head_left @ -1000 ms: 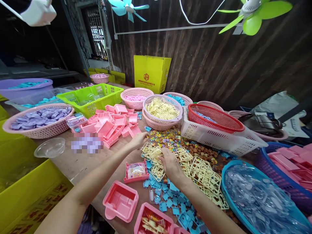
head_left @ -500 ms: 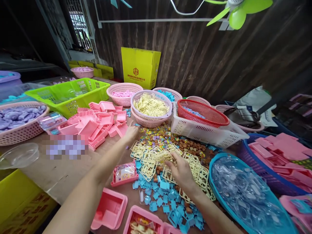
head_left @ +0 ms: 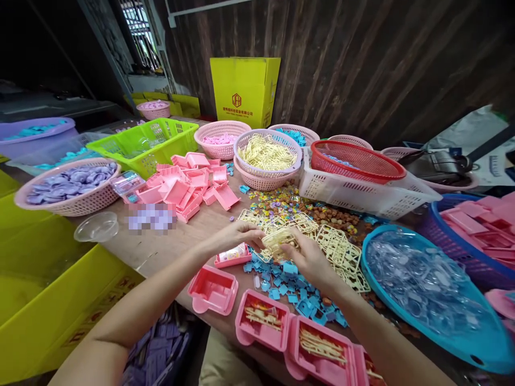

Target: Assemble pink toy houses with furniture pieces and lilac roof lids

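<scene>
Worktop (head_left: 169, 252): a brown wooden bench, pretty much buried in baskets and loose plastic bits.
Yellow cardboard box (head_left: 244, 90): the only readable print, a red round logo with a line of characters under it, too small to make out.
Blurred patch: whatever sits by the pink pile is pixelated, so nothing to read.
Done so far: I'd say two pink plastic trays (head_left: 263, 324) at the near edge are part-filled with cream pieces.
Still to go: one empty pink plastic tray (head_left: 213, 289), plus a heap of spare ones (head_left: 189, 187).
Both hands: left hand (head_left: 237, 236) and right hand (head_left: 309, 260) pinch one cream plastic lattice frame (head_left: 281, 238) between them, fingers narrow, just above the blue plastic squares (head_left: 289, 281).
</scene>
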Available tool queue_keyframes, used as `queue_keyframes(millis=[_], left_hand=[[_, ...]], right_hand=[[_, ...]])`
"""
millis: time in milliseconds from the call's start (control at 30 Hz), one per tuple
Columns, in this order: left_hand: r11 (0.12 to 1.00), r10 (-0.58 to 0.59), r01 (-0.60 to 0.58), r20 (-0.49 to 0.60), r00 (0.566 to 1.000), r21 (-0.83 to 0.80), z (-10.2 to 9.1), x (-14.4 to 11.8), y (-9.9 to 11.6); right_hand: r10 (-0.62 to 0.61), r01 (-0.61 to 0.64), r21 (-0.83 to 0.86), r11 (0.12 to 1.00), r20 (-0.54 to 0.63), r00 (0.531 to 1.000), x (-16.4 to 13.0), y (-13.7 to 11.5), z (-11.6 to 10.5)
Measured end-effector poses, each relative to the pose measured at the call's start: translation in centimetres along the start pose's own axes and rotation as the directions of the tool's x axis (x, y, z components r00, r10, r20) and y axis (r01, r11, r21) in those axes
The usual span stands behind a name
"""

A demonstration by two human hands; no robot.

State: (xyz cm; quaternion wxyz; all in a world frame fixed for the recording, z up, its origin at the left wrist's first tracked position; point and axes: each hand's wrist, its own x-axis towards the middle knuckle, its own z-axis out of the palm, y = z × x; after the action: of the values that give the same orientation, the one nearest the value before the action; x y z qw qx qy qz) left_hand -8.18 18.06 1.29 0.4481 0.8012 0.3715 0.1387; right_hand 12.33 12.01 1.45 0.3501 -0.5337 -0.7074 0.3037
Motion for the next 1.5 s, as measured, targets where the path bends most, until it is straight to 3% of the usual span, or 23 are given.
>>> queue_keyframes(millis=[100,167,333,567,800,1000,1200,1367,1433,1500], left_hand=[[0.939,-0.158,0.191,-0.134,0.978,0.286,0.1,-0.9,-2.4],[0.892,-0.207,0.264,-0.189,0.96,0.366,0.6,-1.1,-4.0],[0.794,-0.294,0.346,-0.182,0.938,0.499,1.3,-1.0,-5.9],[0.749,-0.294,0.395,-0.267,0.918,0.532,1.5,-1.2,-6.0],[0.863,-0.211,0.324,-0.306,0.928,0.388,1.1,-1.2,-7.2],[0.958,-0.113,0.176,-0.271,0.956,0.224,-0.8,-1.0,-7.7],[0.99,0.035,0.001,-0.252,0.967,0.143,-1.0,-2.9,-4.2],[0.986,0.149,-0.133,-0.178,0.973,0.098,0.9,-6.5,-1.1],[0.987,0.159,-0.151,-0.199,0.967,0.058,1.3,-8.1,-0.9],[0.994,0.089,-0.103,-0.255,0.963,-0.045,1.6,-9.5,-1.3]], right_hand=[[0.171,-0.166,0.219,0.961,-0.006,0.985,-1.4,0.7,-0.3],[0.246,-0.238,0.332,0.913,0.018,0.969,-2.3,0.8,-0.4],[0.303,-0.278,0.295,0.914,-0.041,0.952,-4.3,0.8,-0.3],[0.34,-0.313,0.256,0.915,-0.068,0.938,-6.3,1.9,0.0],[0.291,-0.276,0.141,0.951,-0.104,0.951,-7.1,1.3,0.3],[0.128,-0.127,0.031,0.991,-0.048,0.991,-7.2,0.4,0.4],[-0.098,0.097,-0.102,0.99,-0.002,0.995,-5.8,-2.0,1.9],[-0.393,0.41,-0.113,0.905,0.146,0.908,-3.6,-4.8,5.2],[-0.426,0.456,-0.123,0.881,0.21,0.88,-2.9,-5.7,6.6],[-0.381,0.437,-0.137,0.889,0.307,0.872,-2.2,-6.2,7.8]])
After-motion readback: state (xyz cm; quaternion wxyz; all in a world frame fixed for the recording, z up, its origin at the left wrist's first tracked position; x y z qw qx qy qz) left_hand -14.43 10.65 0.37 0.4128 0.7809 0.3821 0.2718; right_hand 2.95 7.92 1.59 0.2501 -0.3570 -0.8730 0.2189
